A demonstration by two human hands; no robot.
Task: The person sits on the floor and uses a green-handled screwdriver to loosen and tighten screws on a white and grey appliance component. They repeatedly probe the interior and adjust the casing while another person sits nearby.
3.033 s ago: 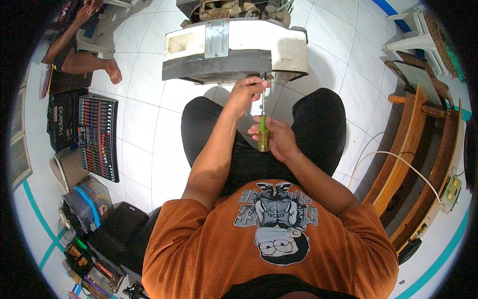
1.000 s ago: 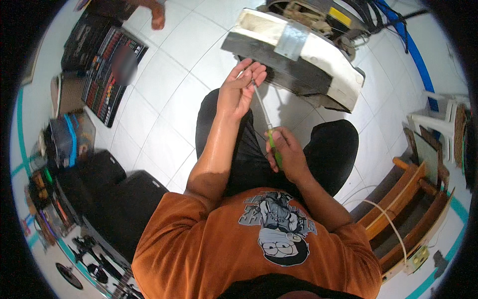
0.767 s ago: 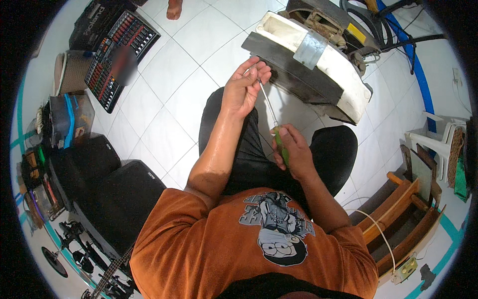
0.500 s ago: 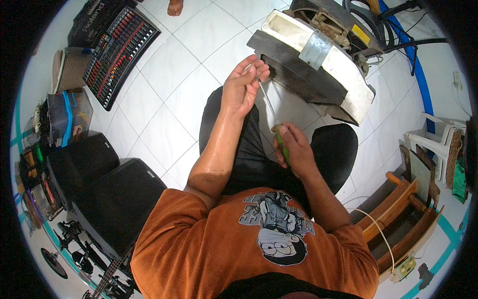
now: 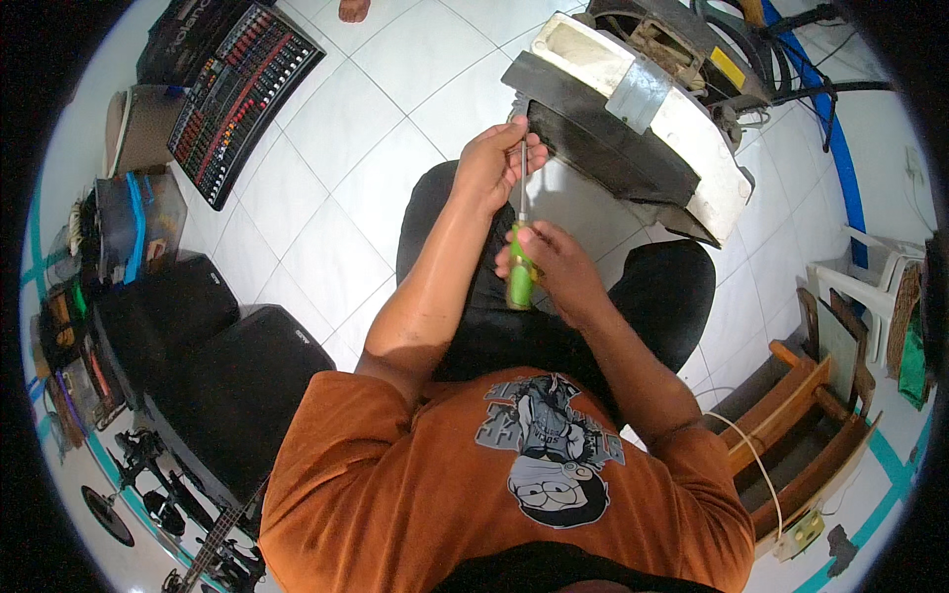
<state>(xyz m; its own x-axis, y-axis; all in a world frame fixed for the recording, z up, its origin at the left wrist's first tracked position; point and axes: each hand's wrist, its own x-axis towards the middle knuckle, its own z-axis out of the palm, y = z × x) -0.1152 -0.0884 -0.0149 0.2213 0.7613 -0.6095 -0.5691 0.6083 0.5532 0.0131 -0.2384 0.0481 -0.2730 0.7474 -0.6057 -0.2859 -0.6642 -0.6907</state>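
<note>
My right hand (image 5: 556,265) is closed round the green handle of a screwdriver (image 5: 519,280). The screwdriver points away from me, its thin metal shaft running up to my left hand (image 5: 491,166). There the thumb and forefinger are pinched at the shaft's tip, while the other fingers curl beside it. Whatever sits in that pinch is too small to make out. Just beyond my left fingertips lies a worn black-and-white casing (image 5: 682,148) with a grey metal plate (image 5: 636,97) on its side. My left hand is close to the casing's dark near corner; whether they touch I cannot tell.
An audio mixer (image 5: 242,104) lies on the tiled floor at the far left. Two black speakers (image 5: 242,395) stand at my left. Wooden furniture (image 5: 791,420) with a white cable is at my right, near a white plastic chair (image 5: 870,272). Someone's bare foot (image 5: 353,10) shows at the top.
My right hand has moved left and slightly up, swinging the screwdriver from a slant to nearly straight ahead. My left hand has shifted slightly right, its fingertips still at the tip.
</note>
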